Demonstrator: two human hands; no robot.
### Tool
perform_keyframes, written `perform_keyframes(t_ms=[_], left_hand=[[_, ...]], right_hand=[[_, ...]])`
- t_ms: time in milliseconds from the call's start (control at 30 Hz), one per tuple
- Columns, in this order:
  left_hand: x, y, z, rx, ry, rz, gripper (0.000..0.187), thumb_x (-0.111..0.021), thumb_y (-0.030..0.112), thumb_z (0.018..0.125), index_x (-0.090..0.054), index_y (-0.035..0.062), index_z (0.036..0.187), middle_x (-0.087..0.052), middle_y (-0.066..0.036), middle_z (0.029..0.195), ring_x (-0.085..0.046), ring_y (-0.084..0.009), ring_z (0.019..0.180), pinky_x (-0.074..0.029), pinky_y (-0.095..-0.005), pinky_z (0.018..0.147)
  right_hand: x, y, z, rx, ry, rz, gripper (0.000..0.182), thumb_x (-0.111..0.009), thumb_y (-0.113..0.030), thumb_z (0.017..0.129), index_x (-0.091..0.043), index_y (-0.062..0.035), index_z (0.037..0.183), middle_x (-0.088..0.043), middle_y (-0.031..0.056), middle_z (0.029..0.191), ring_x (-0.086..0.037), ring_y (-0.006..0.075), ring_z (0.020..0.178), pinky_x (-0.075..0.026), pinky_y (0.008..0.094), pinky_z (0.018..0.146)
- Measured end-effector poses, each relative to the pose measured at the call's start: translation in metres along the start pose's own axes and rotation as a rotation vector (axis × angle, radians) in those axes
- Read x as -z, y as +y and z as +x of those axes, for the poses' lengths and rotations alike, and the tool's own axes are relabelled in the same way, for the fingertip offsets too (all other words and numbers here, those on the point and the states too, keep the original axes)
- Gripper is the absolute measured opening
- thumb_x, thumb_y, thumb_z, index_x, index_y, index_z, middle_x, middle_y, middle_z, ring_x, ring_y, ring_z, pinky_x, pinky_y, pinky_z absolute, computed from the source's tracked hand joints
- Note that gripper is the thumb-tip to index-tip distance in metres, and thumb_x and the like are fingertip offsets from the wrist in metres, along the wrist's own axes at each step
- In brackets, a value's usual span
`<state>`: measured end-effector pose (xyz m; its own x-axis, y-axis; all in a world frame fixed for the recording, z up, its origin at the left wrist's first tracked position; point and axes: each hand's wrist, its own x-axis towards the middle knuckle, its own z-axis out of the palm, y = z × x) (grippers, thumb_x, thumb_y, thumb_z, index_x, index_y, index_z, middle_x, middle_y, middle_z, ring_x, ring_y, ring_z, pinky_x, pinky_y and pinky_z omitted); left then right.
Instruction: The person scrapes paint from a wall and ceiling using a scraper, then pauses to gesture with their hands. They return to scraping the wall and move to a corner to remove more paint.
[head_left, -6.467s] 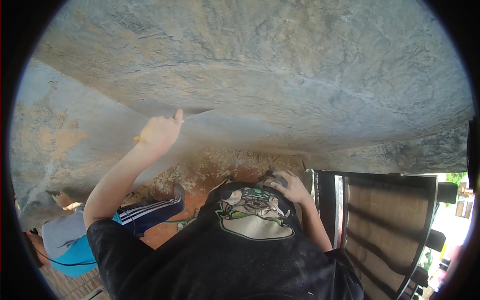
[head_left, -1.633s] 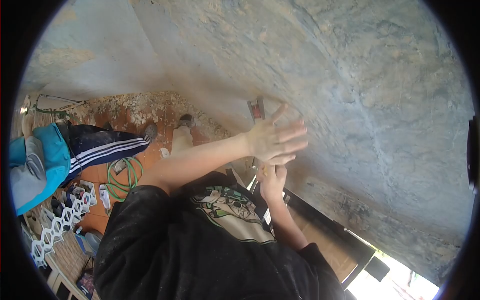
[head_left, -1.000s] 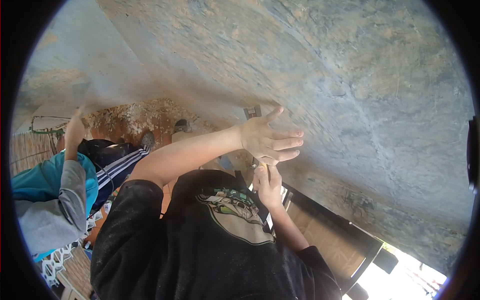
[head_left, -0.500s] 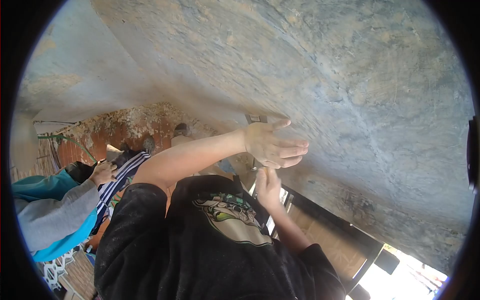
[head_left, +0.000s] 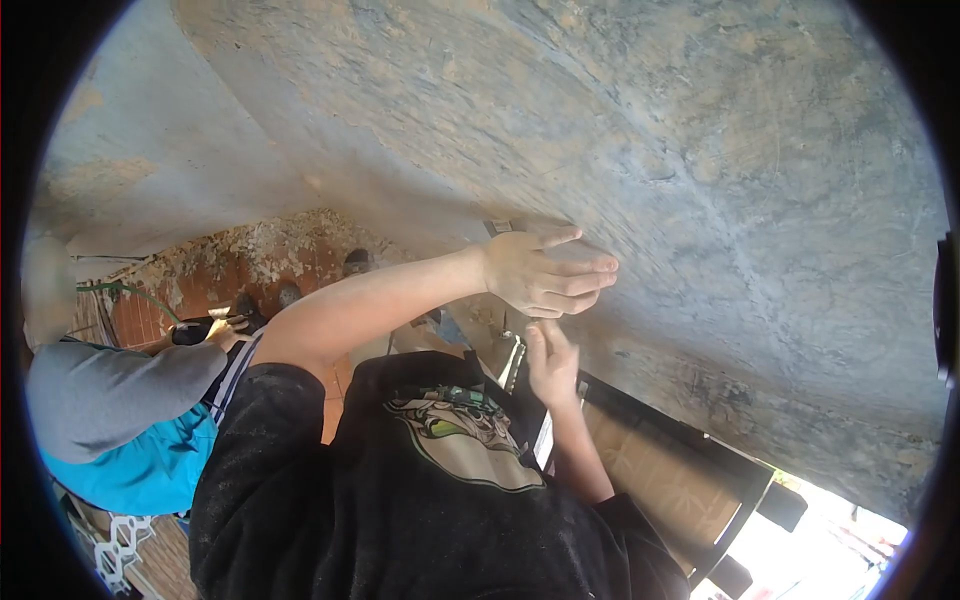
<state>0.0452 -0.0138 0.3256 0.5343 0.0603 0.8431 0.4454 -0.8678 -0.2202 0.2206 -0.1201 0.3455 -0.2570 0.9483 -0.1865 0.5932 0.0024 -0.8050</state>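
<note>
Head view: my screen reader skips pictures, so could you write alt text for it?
A person in a black shirt presses the left hand flat on a rough grey wall, the right hand raised just below it. A co-worker crouches at left over a rubble-strewn floor.

Wall (head_left: 720,170) mottled grey-blue with tan patches; shirt (head_left: 400,510) black, green-cream print; co-worker's sleeve (head_left: 110,400) grey

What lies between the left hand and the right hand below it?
In the head view, a short stretch of bare scraped wall separates the left hand from the right hand.
</note>
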Motion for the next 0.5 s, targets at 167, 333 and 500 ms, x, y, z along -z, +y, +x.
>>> perform_keyframes(t_ms=[167,333,500], left_hand=[[-0.001,0.0,-0.006,0.102,0.068,0.105,0.027,-0.054,0.037,0.088,-0.062,0.0199,0.106,-0.05,0.0,0.137,-0.046,-0.0137,0.131,-0.003,-0.0598,0.117],[0.003,-0.004,-0.003,0.008,0.033,-0.005,0.026,-0.057,0.033,0.085,-0.06,0.0188,0.106,-0.05,0.001,0.136,-0.041,-0.0126,0.135,-0.006,-0.0576,0.117],[0.011,-0.006,-0.003,-0.107,-0.065,-0.157,0.027,-0.061,0.029,0.079,-0.059,0.0175,0.103,-0.053,0.0,0.131,-0.039,-0.0122,0.135,-0.009,-0.0554,0.118]], right_hand=[[-0.026,0.014,0.003,0.014,0.03,0.14,0.019,-0.057,-0.014,0.095,-0.063,0.0013,0.104,-0.059,0.0121,0.065,-0.056,0.015,0.058,-0.047,0.0314,0.059],[-0.022,-0.003,-0.001,-0.115,0.003,0.54,0.017,-0.053,-0.016,0.099,-0.058,-0.0007,0.105,-0.047,-0.0045,0.062,-0.037,0.0019,0.048,-0.031,0.0201,0.042],[-0.071,0.008,-0.014,-0.072,-0.018,0.543,0.018,-0.049,-0.015,0.099,-0.055,0.0013,0.096,-0.047,-0.0043,0.061,-0.04,0.0033,0.049,-0.031,0.021,0.044]])
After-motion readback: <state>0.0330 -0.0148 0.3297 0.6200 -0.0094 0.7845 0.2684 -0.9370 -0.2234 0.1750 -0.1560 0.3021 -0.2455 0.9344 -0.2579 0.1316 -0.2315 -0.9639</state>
